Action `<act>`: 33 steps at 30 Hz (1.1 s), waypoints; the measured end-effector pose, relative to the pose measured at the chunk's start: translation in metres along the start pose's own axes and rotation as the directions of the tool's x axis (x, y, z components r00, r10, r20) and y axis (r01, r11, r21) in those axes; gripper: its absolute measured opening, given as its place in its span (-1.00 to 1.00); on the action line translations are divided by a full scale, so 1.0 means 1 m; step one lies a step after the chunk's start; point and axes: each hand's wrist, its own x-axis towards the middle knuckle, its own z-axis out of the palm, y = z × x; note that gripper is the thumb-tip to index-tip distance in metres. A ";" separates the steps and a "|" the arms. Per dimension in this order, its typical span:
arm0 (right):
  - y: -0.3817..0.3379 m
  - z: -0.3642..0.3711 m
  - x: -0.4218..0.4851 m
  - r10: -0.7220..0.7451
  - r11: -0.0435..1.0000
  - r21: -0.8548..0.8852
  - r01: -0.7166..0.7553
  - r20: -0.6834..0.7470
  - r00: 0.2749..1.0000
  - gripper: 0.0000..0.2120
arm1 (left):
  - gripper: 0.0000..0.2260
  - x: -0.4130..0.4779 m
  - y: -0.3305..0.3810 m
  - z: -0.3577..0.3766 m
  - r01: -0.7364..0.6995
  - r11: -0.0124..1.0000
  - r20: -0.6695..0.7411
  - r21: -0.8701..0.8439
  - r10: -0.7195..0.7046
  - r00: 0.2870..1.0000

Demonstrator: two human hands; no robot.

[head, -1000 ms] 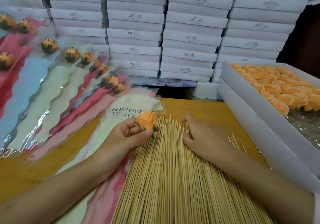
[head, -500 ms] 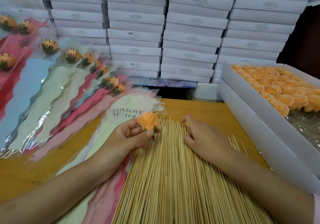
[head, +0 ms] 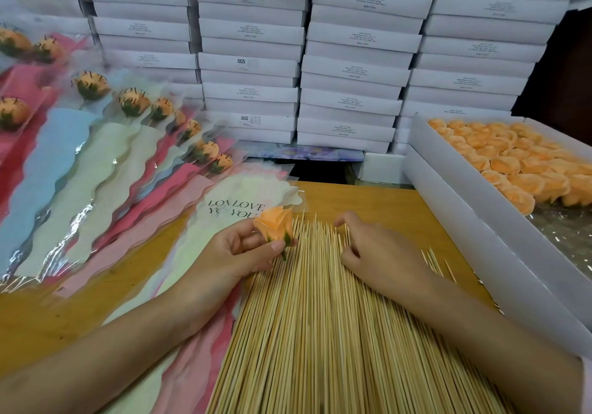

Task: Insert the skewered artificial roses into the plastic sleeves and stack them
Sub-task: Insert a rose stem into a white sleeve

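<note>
Hundreds of bamboo skewers (head: 320,317) lie side by side in a broad bed down the middle of the wooden counter (head: 368,199), points toward its far edge, so that one can be teased off the top without lifting the lot. The right hand (head: 381,253) rests on that bed near the points, its fingers bent and their tips down among the sticks; whether it has one pinched I cannot tell. The left hand (head: 237,253) holds one orange rose head (head: 275,224) between thumb and fingertips, its green base turned down toward the skewers, which looks like readiness to be speared. This bloom is not yet on a stick, so sleeving it lies a step ahead. Just beside the left hand, toward the counter's left side, lies a pile of empty plastic sleeves (head: 243,195) printed "LOVE YOU", kept close for that step. Further left, finished sleeved roses (head: 128,131) are fanned in overlapping rows, blooms toward the far edge. Along the right edge stands an open white box (head: 464,221) of loose blooms (head: 512,163), within reach of the right hand. Behind the far edge, stacked white cartons (head: 250,61) rise in columns past the top of the view.
</note>
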 end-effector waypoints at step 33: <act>-0.004 -0.010 0.003 0.218 0.636 0.767 -0.083 -0.076 0.973 -0.57 | -0.60 0.000 0.004 0.001 0.037 0.993 -0.046 -0.110 -0.042 0.998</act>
